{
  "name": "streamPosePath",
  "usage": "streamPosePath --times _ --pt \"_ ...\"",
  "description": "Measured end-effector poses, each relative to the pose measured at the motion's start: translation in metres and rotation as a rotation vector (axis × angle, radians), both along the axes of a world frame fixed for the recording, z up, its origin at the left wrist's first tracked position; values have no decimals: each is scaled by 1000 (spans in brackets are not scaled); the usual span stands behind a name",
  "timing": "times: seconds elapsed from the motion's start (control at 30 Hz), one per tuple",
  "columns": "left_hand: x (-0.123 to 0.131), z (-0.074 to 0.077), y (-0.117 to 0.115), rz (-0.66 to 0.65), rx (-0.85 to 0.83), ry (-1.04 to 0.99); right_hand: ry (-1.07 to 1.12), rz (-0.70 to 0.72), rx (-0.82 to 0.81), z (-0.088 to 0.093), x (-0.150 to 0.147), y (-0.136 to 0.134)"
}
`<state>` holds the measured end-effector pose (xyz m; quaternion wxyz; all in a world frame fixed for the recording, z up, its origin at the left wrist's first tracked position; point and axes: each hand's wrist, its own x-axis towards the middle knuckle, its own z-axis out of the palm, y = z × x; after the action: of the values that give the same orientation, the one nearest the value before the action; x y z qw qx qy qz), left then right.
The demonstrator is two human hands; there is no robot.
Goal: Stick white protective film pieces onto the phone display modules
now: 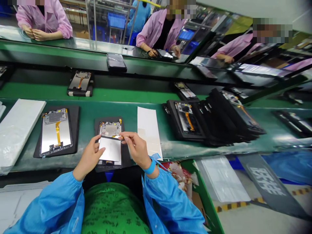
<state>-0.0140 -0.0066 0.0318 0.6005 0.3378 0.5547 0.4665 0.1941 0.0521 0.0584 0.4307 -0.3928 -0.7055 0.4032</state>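
**Head view, as I watch it**
Sheet [111,149]: pale grey rectangle, lying over the lower part of a tablet [109,129] on a black mat [126,156].
Left hand [89,159]: open, fingers flat against the sheet's left edge.
Right hand [136,149]: pinched shut on the sheet's top right corner.

My feed shows my bare left hand [89,159] and right hand [137,149], loose blue sleeves [46,204] gathered at the cuffs, a blue strap [149,167] on my right wrist, and a green top [112,208] with dark lettering.
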Motion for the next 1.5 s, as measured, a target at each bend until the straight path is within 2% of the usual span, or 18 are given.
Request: streamPosePath --times 0.07,0.2,0.23,0.33,0.43,0.67,0.73,1.27,1.5 --pt "1 0 1 12 3 34 -34 33 6 -6 8 -6" --pt "2 1 1 14 0 81 -210 -85 70 -25 22 -28" --pt "3 1 1 14 3 96 -274 -67 119 -29 24 -33" --pt "5 -1 -1 6 23 202 -464 126 277 -38 24 -42" --pt "3 -3 -3 -18 66 367 -573 204 364 -39 20 -41" --pt "-11 -4 -2 -158 267 928 -654 221 443 -40 18 -35" --pt "-14 -4 0 -192 282 1018 -668 227 444 -39 17 -35" --pt "-13 6 3 -302 243 1121 -679 210 419 -41 12 -44" --pt "-10 5 0 -339 257 1270 -720 213 445 -41 10 -45"
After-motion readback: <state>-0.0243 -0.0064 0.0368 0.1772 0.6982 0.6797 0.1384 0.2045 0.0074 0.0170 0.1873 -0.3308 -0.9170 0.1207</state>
